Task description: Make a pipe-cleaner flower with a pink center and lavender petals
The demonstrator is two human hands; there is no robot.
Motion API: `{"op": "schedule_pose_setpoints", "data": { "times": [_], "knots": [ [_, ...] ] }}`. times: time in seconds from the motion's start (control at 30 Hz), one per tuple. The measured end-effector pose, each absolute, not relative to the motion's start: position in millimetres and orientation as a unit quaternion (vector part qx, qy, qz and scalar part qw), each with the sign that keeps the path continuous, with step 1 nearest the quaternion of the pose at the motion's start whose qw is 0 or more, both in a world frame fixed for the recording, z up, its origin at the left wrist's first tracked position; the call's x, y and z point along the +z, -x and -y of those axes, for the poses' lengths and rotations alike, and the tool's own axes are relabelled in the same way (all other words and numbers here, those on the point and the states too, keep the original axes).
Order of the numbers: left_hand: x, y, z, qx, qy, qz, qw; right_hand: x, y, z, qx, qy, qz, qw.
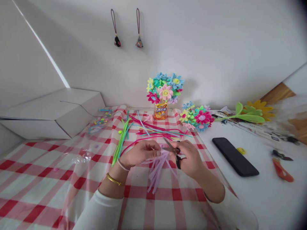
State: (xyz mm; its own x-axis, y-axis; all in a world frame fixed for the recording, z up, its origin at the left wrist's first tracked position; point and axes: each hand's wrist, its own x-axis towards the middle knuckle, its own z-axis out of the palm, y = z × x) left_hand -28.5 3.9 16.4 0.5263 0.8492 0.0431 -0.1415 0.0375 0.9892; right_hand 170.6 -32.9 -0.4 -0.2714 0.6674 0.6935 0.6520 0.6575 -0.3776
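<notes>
My right hand (190, 156) grips a pair of scissors (171, 149) with black handles, its blades spread and pointing left toward my other hand. Thumb and fingers of my left hand (144, 153) are pinched together at the top of the lilac pipe cleaners (158, 172). The exact piece between those fingertips is partly hidden. Below both hands, the lilac lengths fan out toward me over the checked cloth. Behind the hands lie magenta pipe cleaners (144, 138). Green pipe cleaners (121, 140) lie to the left.
A red-and-white checked tablecloth (100, 209) covers the table. At the back stands a bottle holder (161, 111) of fuzzy flowers (165, 88), beside another flower bunch (198, 116). A white box (52, 111) sits at left; a black phone (235, 156) and sunflower (259, 111) lie at right.
</notes>
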Motion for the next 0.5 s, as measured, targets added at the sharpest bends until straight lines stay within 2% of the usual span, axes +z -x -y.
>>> {"op": "schedule_pose_setpoints", "data": {
  "times": [0.1,0.2,0.37,0.5],
  "knots": [
    [14.5,25.7,-4.2,0.318,-0.631,-0.269,0.654,3.4,-169.7,38.2,0.091,0.454,0.752,0.468],
    [12.8,22.1,-2.0,0.311,-0.634,-0.254,0.661,9.1,-169.2,44.8,0.198,0.476,0.684,0.516],
    [8.0,15.7,1.9,0.311,-0.637,-0.227,0.667,21.2,-174.7,51.1,0.375,0.424,0.588,0.578],
    [3.1,10.5,5.5,0.301,-0.564,-0.176,0.749,26.4,-177.3,48.9,0.491,0.39,0.516,0.584]
  ]
}}
